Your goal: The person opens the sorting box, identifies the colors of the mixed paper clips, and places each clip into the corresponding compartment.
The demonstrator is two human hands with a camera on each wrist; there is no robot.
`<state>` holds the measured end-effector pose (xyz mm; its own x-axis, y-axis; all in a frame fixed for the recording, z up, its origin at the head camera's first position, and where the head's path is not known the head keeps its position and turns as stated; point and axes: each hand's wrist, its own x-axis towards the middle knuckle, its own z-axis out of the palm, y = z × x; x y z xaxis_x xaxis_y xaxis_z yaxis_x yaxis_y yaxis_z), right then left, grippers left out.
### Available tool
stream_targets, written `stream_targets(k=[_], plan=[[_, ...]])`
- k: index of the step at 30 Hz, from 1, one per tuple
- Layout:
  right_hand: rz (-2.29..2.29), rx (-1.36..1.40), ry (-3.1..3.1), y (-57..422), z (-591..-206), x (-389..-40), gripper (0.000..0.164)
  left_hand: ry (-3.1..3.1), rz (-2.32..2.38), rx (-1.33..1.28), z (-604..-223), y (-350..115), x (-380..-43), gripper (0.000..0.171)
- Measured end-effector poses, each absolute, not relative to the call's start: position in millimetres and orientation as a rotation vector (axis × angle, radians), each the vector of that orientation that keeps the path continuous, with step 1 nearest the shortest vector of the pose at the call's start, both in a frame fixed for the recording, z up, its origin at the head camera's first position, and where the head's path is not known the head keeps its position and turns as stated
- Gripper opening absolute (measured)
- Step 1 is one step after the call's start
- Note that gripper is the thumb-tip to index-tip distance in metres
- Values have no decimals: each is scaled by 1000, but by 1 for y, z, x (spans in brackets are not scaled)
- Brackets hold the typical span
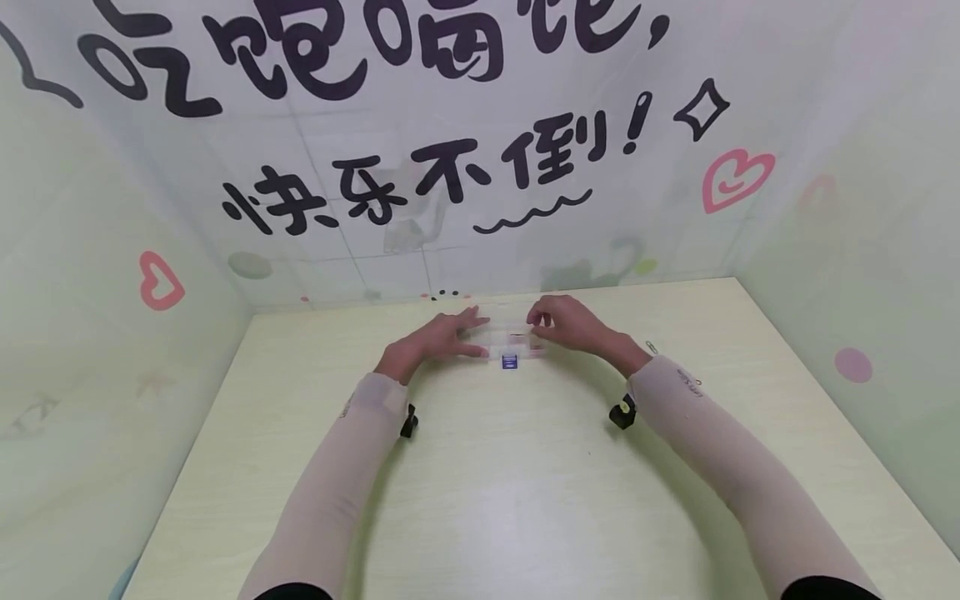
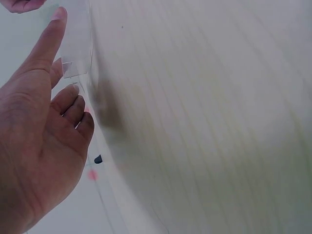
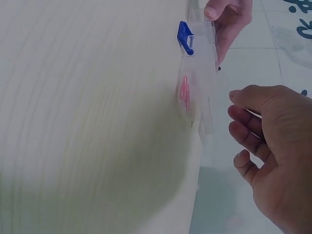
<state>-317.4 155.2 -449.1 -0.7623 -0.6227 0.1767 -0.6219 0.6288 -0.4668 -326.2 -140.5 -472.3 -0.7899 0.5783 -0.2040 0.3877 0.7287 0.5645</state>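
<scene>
A small clear plastic box [image 1: 501, 333] with a blue latch [image 1: 510, 362] sits near the table's back edge. A pink paper clip [image 3: 184, 92] shows through its clear wall in the right wrist view. My left hand [image 1: 442, 335] holds the box's left end, thumb at the front and fingers reaching behind; the left wrist view shows the thumb along the clear plastic [image 2: 77, 39]. Beside the right end, my right hand [image 1: 573, 323] hovers with loosely bent fingers. Nothing shows between those fingers [image 3: 246, 117] in the right wrist view.
One metal paper clip [image 1: 651, 347] lies on the table next to my right wrist, and part of another [image 1: 698, 382] shows beside the sleeve. Behind the pale wooden table [image 1: 510, 467] hangs a printed cloth backdrop [image 1: 420, 150]. More cloth borders both sides.
</scene>
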Motion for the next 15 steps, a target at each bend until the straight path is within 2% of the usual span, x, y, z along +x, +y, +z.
stream_targets(k=[15], plan=[[-784,-1174,2824,193,-435,-307,17,2576,730,750,-475,-141,-329,82]])
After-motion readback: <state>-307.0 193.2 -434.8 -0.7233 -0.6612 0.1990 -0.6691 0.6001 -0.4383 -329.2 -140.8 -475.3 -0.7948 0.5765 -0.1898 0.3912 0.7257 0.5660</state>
